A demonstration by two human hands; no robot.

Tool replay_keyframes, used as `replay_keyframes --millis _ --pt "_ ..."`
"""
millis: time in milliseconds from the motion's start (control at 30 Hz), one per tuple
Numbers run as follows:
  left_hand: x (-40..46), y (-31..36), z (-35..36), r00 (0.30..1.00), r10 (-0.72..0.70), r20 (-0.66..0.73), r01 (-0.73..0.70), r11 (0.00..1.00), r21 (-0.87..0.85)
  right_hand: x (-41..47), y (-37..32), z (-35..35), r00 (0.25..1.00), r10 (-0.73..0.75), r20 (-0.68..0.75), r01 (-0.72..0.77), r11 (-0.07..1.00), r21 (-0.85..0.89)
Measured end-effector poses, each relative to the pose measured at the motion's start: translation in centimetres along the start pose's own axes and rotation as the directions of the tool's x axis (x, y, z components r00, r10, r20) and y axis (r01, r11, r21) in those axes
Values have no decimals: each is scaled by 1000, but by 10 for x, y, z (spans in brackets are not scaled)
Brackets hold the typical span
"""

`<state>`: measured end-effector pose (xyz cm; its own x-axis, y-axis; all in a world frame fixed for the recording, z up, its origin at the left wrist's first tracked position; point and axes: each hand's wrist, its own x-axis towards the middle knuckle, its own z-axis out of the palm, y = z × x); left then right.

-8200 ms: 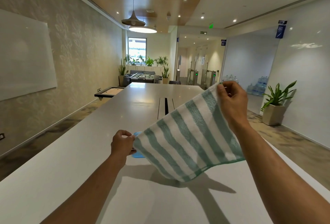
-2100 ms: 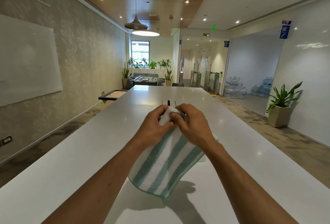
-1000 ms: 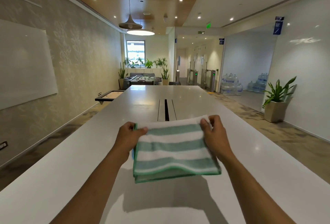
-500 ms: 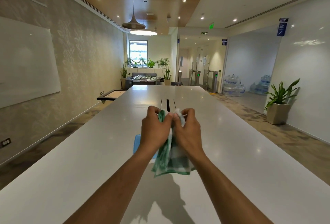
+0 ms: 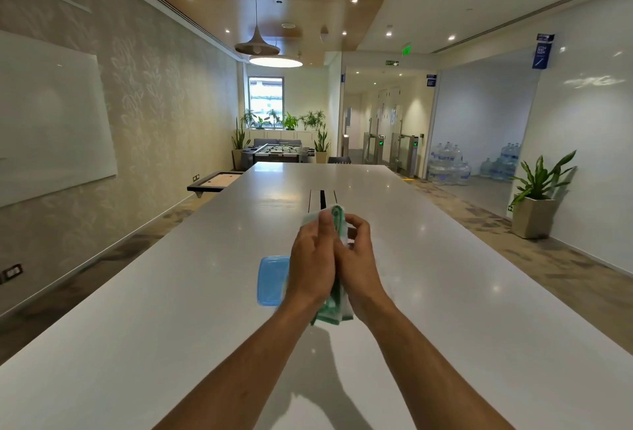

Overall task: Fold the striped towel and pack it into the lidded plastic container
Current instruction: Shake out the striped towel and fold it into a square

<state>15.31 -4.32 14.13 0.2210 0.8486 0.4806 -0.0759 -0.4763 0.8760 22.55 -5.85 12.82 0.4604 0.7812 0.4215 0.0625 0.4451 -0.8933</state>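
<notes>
I press the folded towel (image 5: 337, 309) between my left hand (image 5: 313, 265) and right hand (image 5: 356, 265), mid-frame. A loose grip could let it unfold before reaching the box (image 5: 272, 280).

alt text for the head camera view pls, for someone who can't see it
Two bare hands, the left hand and right hand, press a folded green-and-white striped towel between them above a long white table. A blue-lidded plastic container sits on the table, partly hidden behind the left hand, lid on.
</notes>
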Motion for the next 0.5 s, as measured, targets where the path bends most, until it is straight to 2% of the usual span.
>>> replay_keyframes --millis 100,233,300,400,433,500 --pt "1 -4 -10 991 -24 135 40 992 -117 5 3 -10 996 71 -50 -64 990 122" --pt "-4 -13 -12 977 77 200 -85 996 31 6 10 -14 991 135 -19 -129 975 183" --pt "-7 -15 -8 971 74 227 -80 997 19 6 13 -13 989 149 5 -147 968 205" --pt "-10 -18 -7 955 52 290 -51 999 -12 6 17 -16 991 133 -33 -127 980 156" --pt "-8 -20 -8 956 52 287 -48 999 -21 7 19 -19 992 118 -49 -111 985 134" --pt "-3 -26 -12 982 44 182 -38 999 -35 7 23 -24 995 83 -63 -79 994 72"
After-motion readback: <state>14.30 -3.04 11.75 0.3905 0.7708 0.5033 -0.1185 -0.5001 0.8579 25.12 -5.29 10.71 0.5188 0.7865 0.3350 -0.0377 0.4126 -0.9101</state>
